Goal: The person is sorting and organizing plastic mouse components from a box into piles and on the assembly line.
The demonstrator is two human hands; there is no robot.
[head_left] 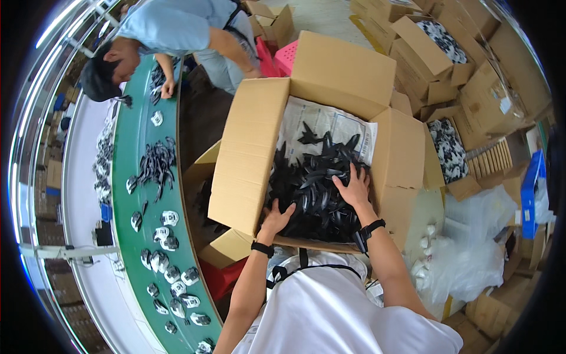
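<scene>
Reaching down into the box (247, 153), both hands sit on a heap of black parts (312, 194). On the far left a green belt (132, 177) carries small piles and single pieces, and another person (171, 29) bends over its far end. Next comes the left hand (276, 217). Its fingers (287, 209) are spread and rest on the near left edge of the heap, so the parts lie ahead of it and to its right. The right hand (355, 187) lies farther in, near the right wall of the box. Its fingers (342, 180) are spread too and press flat on top, pointing left toward the middle. It is the nearer hand to the thick part of the heap. The parts are long and curved and point every way. A paper sheet (330, 124) lines the far side of the box. Neither hand pinches a part.
</scene>
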